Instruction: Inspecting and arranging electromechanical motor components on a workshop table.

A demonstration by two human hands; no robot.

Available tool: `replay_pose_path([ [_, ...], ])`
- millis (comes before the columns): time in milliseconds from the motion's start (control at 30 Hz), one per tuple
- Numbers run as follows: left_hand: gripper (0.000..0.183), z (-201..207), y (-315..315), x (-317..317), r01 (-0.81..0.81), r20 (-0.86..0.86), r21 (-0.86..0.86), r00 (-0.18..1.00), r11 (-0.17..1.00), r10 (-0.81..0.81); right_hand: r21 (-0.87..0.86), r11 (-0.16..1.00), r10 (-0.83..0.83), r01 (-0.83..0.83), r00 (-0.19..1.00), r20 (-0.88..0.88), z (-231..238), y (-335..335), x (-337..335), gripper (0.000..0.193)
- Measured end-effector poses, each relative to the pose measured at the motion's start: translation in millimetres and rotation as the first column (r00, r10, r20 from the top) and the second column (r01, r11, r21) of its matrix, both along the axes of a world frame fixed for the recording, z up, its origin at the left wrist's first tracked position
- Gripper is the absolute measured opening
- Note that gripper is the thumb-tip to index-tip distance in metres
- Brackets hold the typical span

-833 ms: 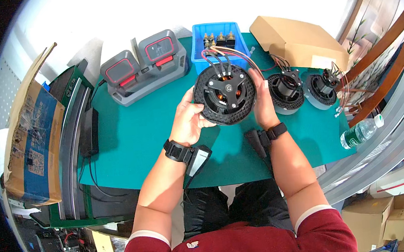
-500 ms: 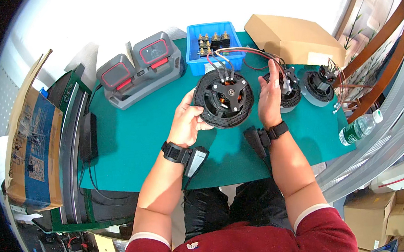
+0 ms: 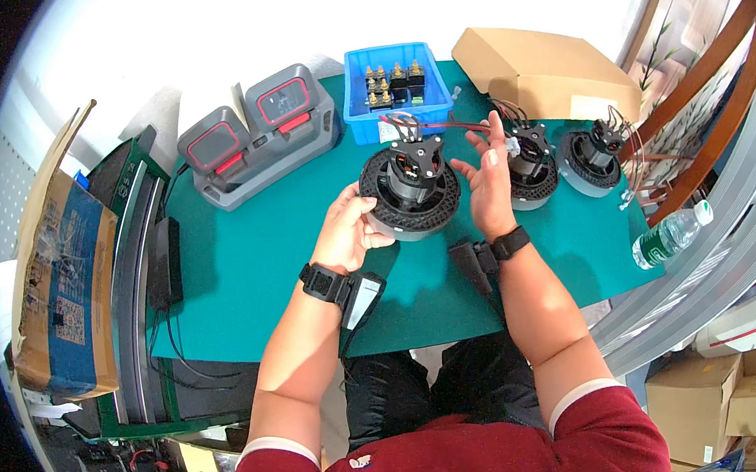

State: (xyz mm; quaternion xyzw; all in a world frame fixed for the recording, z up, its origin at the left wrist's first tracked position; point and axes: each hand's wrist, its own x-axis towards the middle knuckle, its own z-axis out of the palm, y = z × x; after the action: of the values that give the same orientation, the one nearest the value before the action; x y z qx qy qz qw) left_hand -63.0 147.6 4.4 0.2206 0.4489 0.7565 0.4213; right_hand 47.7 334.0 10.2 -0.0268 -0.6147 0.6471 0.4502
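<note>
Gripping the wheel motor [image 3: 409,182] by its left rim, the left hand [image 3: 347,230] pinches it between thumb and fingers; the right hand [image 3: 489,183], fingers spread, stands just right of it. A second motor [image 3: 532,164] crowds those right fingers. Green tabletop [image 3: 261,267] spreads left of the left fingers, its near edge personward. Beyond the fingertips sit a blue bin [image 3: 362,128] and, farther right, a brown carton [image 3: 544,66].

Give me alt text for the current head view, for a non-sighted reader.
A person's left hand holds a black wheel motor over a green table, the right hand open beside it. Two similar motors sit to the right; farther back are a blue bin of brass-studded components, a grey two-bay dock and a cardboard box.
</note>
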Motion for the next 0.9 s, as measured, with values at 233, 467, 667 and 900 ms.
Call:
replay_pose_path([
  [233,0.036,0,2,1,0.021,0.097,-0.003,0.995,1.000,-0.020,0.106,0.993,-0.061,0.046,0.988,0.140,-6,-11,-1,0.077],
  [467,0.038,-6,3,0,0.084,0.112,0.004,0.990,0.996,-0.084,0.160,0.980,-0.139,0.116,0.980,0.144,-14,-12,-7,0.075],
  [667,0.041,-6,7,3,0.081,0.158,-0.014,0.984,0.997,-0.077,0.149,0.978,-0.169,0.148,0.976,0.141,-15,-12,-7,0.074],
  [900,0.039,-10,8,1,0.102,0.163,-0.036,0.982,0.994,-0.095,0.147,0.976,-0.187,0.163,0.967,0.171,-25,-6,-13,0.075],
])
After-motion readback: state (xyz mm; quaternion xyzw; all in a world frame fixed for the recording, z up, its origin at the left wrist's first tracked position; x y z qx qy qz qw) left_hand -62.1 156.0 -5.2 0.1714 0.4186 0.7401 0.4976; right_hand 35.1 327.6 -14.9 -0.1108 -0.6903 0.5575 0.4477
